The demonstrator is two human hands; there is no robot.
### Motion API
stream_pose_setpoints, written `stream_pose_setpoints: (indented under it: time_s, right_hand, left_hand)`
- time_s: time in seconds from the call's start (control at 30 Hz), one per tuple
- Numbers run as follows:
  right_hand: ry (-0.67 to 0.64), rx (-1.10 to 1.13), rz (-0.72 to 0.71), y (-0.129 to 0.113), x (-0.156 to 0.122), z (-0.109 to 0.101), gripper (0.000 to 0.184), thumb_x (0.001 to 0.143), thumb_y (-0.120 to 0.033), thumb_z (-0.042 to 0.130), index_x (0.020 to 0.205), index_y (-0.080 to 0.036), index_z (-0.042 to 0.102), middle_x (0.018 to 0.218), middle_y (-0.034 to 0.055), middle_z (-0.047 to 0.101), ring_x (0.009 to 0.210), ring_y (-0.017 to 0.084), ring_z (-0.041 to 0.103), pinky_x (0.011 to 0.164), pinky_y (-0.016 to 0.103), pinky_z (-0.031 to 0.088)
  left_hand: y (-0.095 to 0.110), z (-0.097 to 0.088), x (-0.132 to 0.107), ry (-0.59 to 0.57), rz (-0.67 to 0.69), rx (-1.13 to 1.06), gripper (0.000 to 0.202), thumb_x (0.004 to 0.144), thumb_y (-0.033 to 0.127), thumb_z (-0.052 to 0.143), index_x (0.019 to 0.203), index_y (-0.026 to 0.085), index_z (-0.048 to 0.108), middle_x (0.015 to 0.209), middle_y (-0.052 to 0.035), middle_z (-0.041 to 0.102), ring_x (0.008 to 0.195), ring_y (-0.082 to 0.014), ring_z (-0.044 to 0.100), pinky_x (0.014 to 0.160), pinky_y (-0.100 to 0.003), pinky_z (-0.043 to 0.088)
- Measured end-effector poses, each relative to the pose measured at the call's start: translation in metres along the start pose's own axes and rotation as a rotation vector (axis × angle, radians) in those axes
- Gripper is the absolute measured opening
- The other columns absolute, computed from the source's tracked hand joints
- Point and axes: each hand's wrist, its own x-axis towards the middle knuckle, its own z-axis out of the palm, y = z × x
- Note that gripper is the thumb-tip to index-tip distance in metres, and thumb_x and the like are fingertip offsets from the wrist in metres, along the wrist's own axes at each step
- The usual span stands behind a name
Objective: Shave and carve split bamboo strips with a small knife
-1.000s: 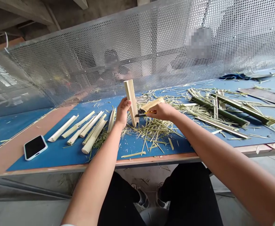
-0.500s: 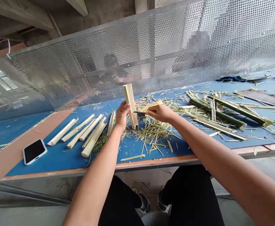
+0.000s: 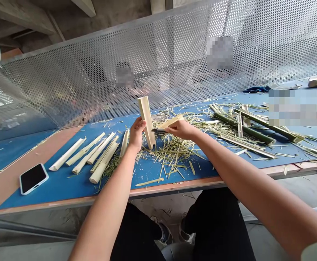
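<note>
A grey, perforated metal screen (image 3: 74, 79) slants across the far side of a long worktable (image 3: 66, 188) with a blue top and a light brown strip at left. Across the table's middle spreads a loose heap of thin, yellow-green bamboo shavings (image 3: 174, 154). On the right, dark green, split bamboo poles (image 3: 260, 135) lie among more scraps. On the left, pale, trough-shaped bamboo lengths (image 3: 67, 154) rest side by side in a slanted row. Between the two groups, above the near left part of the heap, stands a pale, channelled bamboo piece (image 3: 148, 125), nearly upright, its top tipped slightly left; whether its lower end touches the table, I cannot tell. The left hand (image 3: 136, 135) is clasped round its left side, and the right hand (image 3: 180, 129) is closed about a slim, dark-bladed knife (image 3: 158, 130), whose blade meets the piece's right edge. Near the table's left end lies a black-screened, white-edged phone (image 3: 34, 178), and by the front edge a thin, pale bamboo sliver (image 3: 149, 182).
</note>
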Motion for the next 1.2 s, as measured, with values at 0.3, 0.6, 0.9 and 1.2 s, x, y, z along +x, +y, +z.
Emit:
stream_pose_setpoints:
  time_s: [0.3,0.6,0.9,1.2]
  right_hand:
    - [0.079,-0.032,-0.082,-0.0031,-0.0012,0.0015,0.046,0.089,-0.047,0.044,0.054,-0.020,0.032,0.049,-0.0040,0.030,0.047,0.007,0.024,0.047,0.028,0.018]
    - [0.083,-0.072,-0.072,-0.0022,-0.0012,0.0027,0.045,0.088,-0.044,0.047,0.053,-0.019,0.031,0.050,-0.0042,0.029,0.048,0.008,0.022,0.049,0.029,0.016]
    - [0.082,-0.118,-0.084,-0.0046,-0.0008,0.0026,0.046,0.086,-0.043,0.047,0.052,-0.020,0.028,0.050,-0.0044,0.026,0.049,0.008,0.020,0.050,0.030,0.015]
    - [0.024,-0.206,-0.040,-0.0053,-0.0014,0.0070,0.047,0.086,-0.045,0.048,0.050,-0.019,0.032,0.048,-0.0039,0.029,0.049,0.008,0.020,0.050,0.030,0.016]
  left_hand:
    - [-0.0030,-0.0033,0.0011,-0.013,0.008,-0.006,0.043,0.072,0.057,0.068,0.102,0.026,0.066,0.096,-0.0030,0.071,0.090,-0.0201,0.064,0.075,-0.031,0.047]
    - [-0.0060,-0.0046,0.0032,-0.015,0.014,-0.030,0.040,0.072,0.056,0.069,0.099,0.026,0.067,0.093,-0.0029,0.071,0.085,-0.0195,0.064,0.070,-0.032,0.046]
    - [-0.0052,-0.0048,0.0016,-0.004,0.013,-0.001,0.043,0.071,0.056,0.070,0.101,0.026,0.068,0.092,-0.0033,0.071,0.085,-0.0198,0.063,0.069,-0.031,0.045]
    - [-0.0027,-0.0048,-0.0002,-0.002,0.019,0.016,0.043,0.070,0.057,0.070,0.101,0.026,0.069,0.089,-0.0027,0.070,0.081,-0.0190,0.062,0.066,-0.031,0.045]
